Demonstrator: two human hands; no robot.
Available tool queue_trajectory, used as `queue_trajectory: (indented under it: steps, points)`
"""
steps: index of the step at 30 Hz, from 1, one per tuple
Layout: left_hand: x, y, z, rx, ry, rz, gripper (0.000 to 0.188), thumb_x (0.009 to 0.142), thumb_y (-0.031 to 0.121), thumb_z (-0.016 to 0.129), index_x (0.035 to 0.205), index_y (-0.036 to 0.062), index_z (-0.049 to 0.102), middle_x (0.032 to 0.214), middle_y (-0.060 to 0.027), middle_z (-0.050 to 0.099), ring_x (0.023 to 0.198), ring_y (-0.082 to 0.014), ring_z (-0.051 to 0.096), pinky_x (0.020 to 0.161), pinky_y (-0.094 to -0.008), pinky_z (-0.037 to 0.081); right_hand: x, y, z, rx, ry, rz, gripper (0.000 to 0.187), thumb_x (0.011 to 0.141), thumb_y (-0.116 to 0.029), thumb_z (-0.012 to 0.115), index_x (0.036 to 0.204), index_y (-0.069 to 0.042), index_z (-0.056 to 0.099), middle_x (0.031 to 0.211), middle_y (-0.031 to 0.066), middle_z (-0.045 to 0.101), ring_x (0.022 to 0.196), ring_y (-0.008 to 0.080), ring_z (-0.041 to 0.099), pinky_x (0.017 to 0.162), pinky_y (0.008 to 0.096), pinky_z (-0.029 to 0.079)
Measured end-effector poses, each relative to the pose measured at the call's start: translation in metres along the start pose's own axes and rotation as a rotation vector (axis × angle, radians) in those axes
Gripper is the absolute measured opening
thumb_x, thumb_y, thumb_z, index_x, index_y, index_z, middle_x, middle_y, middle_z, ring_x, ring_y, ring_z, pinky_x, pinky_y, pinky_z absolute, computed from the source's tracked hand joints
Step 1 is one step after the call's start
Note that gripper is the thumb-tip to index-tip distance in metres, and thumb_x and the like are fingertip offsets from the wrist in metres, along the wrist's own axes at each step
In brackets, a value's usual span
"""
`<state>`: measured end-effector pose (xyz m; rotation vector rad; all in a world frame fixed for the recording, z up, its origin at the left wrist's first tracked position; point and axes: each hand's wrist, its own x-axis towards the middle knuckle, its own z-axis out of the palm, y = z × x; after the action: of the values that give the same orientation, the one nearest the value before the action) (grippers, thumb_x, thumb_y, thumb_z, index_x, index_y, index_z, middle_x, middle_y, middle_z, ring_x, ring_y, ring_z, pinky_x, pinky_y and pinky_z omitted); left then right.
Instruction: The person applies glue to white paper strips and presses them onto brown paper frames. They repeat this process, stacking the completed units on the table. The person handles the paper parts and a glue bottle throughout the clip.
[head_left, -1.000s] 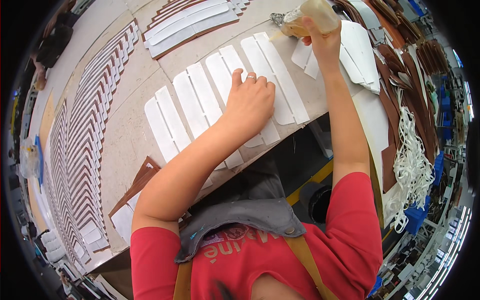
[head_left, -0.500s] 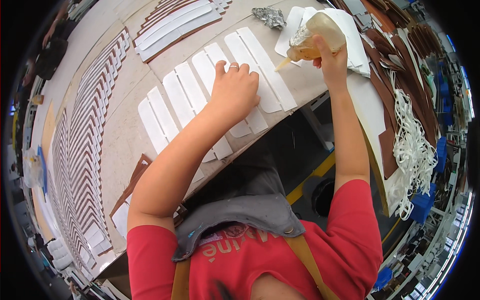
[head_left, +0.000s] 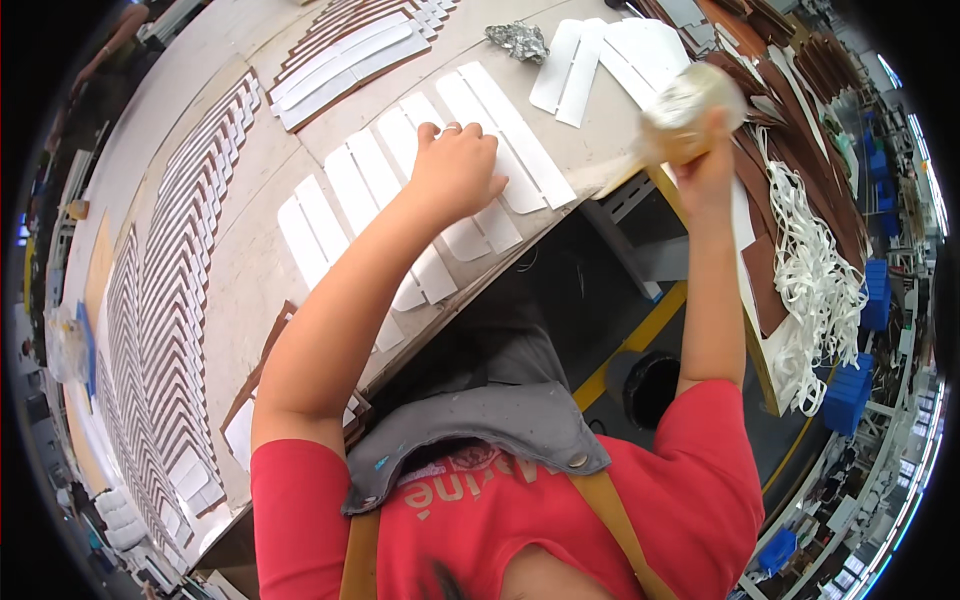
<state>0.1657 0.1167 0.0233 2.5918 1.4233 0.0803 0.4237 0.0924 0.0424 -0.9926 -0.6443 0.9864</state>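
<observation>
My left hand (head_left: 457, 170) rests with bent, slightly parted fingers on a row of white flat pieces (head_left: 505, 140). These pieces have rounded upper corners and a narrow slit down each. The hand presses from above and grips nothing that I can see. My right hand (head_left: 708, 170) is wrapped round a translucent squeeze bottle (head_left: 695, 108) holding yellowish liquid. That bottle is held up over the table's right edge, smeared by motion, and its nozzle cannot be made out. More white pieces (head_left: 640, 60) lie beyond it.
A crumpled silvery foil lump (head_left: 518, 42) lies behind the row. Long overlapping rows of white-and-brown pieces (head_left: 190, 210) cover the table's left. On the right are brown strips (head_left: 765, 220) and a tangle of white ribbon (head_left: 810, 290). A dark bin (head_left: 645, 390) stands below the edge.
My right hand has swung the bottle right and toward me, away from the row, uncovering the white pieces behind. My left hand has shifted slightly left and stays on the row.
</observation>
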Motion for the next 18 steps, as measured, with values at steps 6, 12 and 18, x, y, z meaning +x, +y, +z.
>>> queue_trajectory:
  steps: [6,12,18]
  points:
    - [-0.043,-0.036,-0.022,-0.325,0.276,-0.074,0.026,0.079,0.025,0.061,0.094,0.005,0.056,0.097,-0.0111,0.058,0.091,-0.0262,0.056,0.086,-0.0397,0.035,0.054,-0.049,-0.016,-0.083,-0.152,-0.02,0.056,0.086,-0.052,0.052,0.119,-0.007,0.05,0.093,0.0101,0.062,0.064,0.0131,0.06,0.04,0.0214,0.04]
    - [-0.166,-0.061,-0.046,-0.216,0.001,-0.141,0.025,0.074,0.022,0.066,0.086,0.0034,0.053,0.088,-0.0126,0.054,0.084,-0.029,0.051,0.077,-0.0365,0.039,0.044,0.017,0.019,-1.792,-0.39,-0.276,0.074,0.076,-0.065,0.052,0.125,-0.01,0.051,0.086,0.0209,0.064,0.088,0.0346,0.063,0.079,0.0381,0.048]
    - [-0.234,-0.045,-0.014,-0.093,0.008,-0.128,0.027,0.071,0.019,0.067,0.085,0.0015,0.053,0.089,-0.0125,0.052,0.085,-0.0289,0.051,0.079,-0.0358,0.04,0.024,0.015,0.053,-1.878,-0.231,-0.471,0.057,0.084,-0.055,0.047,0.12,-0.012,0.055,0.104,0.0164,0.061,0.097,0.032,0.059,0.08,0.0385,0.046]
